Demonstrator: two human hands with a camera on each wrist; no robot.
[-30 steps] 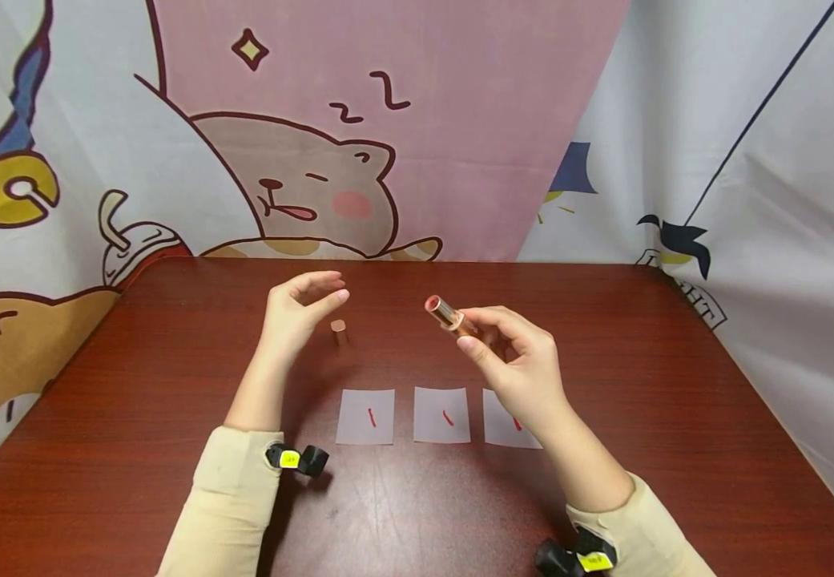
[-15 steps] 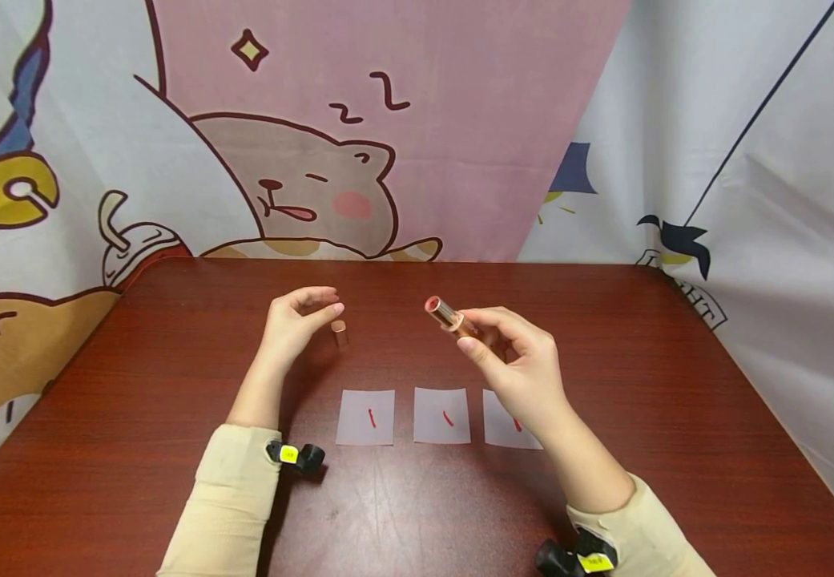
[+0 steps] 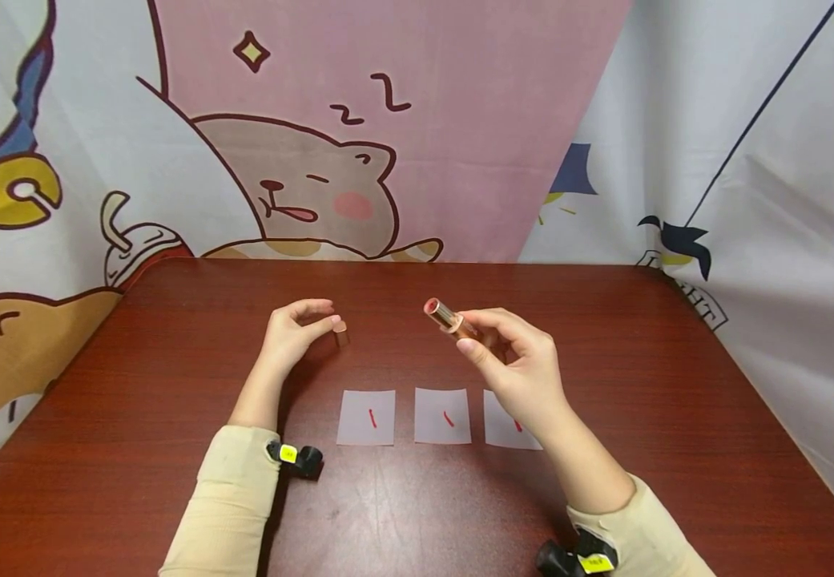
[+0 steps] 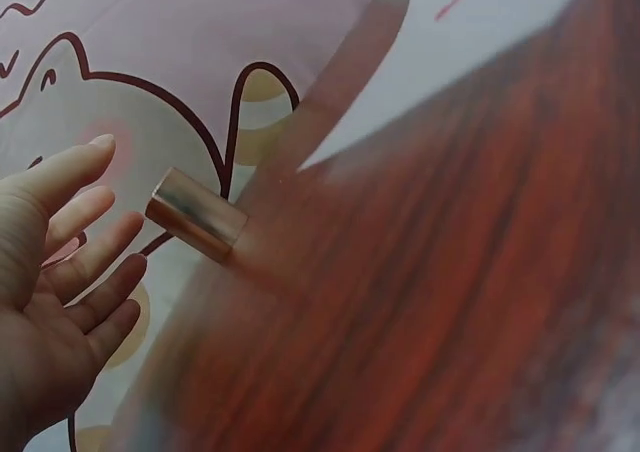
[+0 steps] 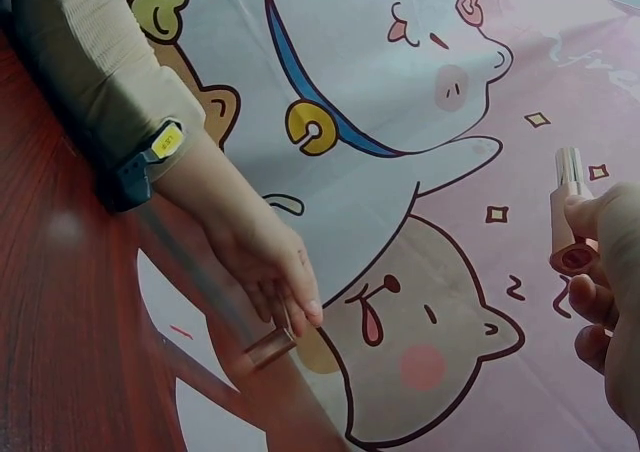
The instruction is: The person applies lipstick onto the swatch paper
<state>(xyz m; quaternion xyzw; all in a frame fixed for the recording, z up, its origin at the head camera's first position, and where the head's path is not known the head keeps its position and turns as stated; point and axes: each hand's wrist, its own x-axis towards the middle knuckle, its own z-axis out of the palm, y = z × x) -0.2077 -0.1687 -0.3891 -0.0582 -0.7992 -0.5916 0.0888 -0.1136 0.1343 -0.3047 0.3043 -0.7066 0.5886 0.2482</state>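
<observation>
Looking down from the head view, the left hand (image 3: 294, 330) sits at centre-left of the frame with fingers loosely curved, its fingertips right beside the small copper cap (image 3: 340, 332) that stands upright on the red-brown table (image 3: 135, 417). Whether they touch the cap cannot be told here. The right hand (image 3: 521, 365), right of centre, has its grip closed round an open lipstick (image 3: 444, 314), red tip tilted toward the upper left. Below the hands lie three white paper slips (image 3: 366, 417), each with a short red mark; the rightmost is partly hidden by the right hand. A cartoon curtain (image 3: 388, 128) fills the background.

From the left wrist view, the left hand (image 4: 60, 302) at lower left is spread, fingers nearly straight, holding nothing; the cap (image 4: 196, 215) stands just off the fingertips.

From the right wrist view, the right hand (image 5: 605, 292) at the right edge pinches the lipstick (image 5: 570, 217), while the left hand (image 5: 270, 262) reaches down with its fingertips close above the cap (image 5: 270, 347) on the table.
</observation>
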